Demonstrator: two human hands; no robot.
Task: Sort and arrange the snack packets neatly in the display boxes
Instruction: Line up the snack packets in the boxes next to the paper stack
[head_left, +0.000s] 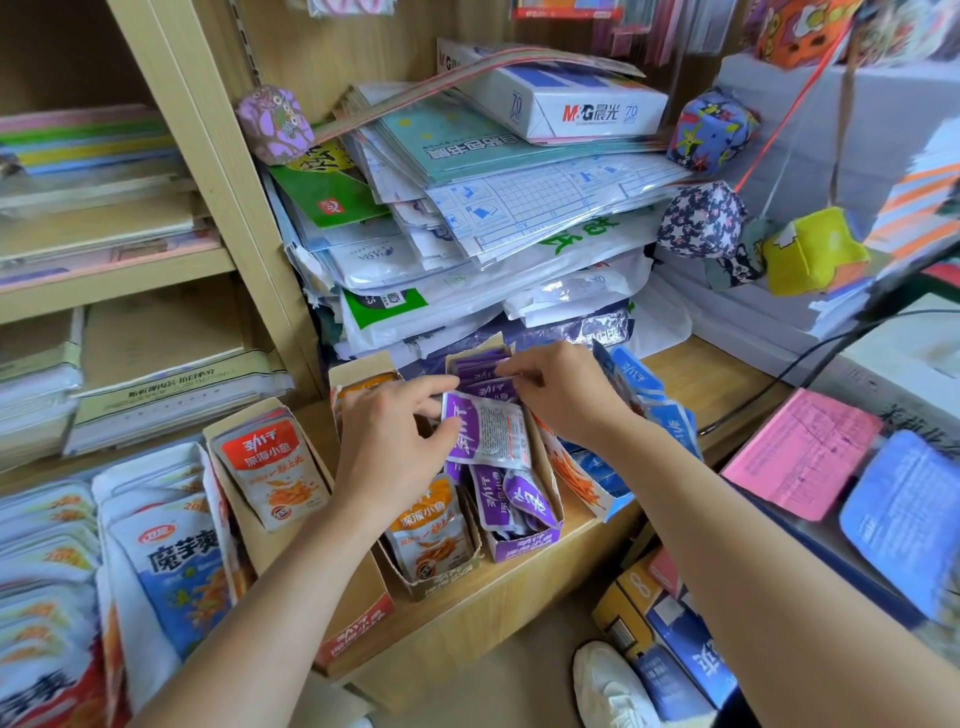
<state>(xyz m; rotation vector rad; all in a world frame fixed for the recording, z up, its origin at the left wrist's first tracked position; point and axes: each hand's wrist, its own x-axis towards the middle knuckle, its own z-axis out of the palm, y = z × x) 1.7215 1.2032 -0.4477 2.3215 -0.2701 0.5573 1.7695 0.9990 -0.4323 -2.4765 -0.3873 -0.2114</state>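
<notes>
Pinching a purple packet (488, 431) in left hand (387, 447), right hand (563, 392) fingering packets at crowded purple box (524, 543) rear edge

Both hands are in over the purple display box (524, 540) at the middle of the wooden table (519, 587). The left hand (395, 441) pinches a purple snack packet (488, 428) by its left edge, back label facing up, tilted above the box. The right hand (566, 395) reaches to the far end, fingertips on the upright purple packets (480, 371) standing there. More purple packets lie jumbled at the near end. Just left sits the orange box (431, 577) with an orange packet (428, 525) upright in front, then a red-packet box (270, 467). Blue packets (670, 415) lean to the right. Stacked papers (467, 218) rise behind.
</notes>
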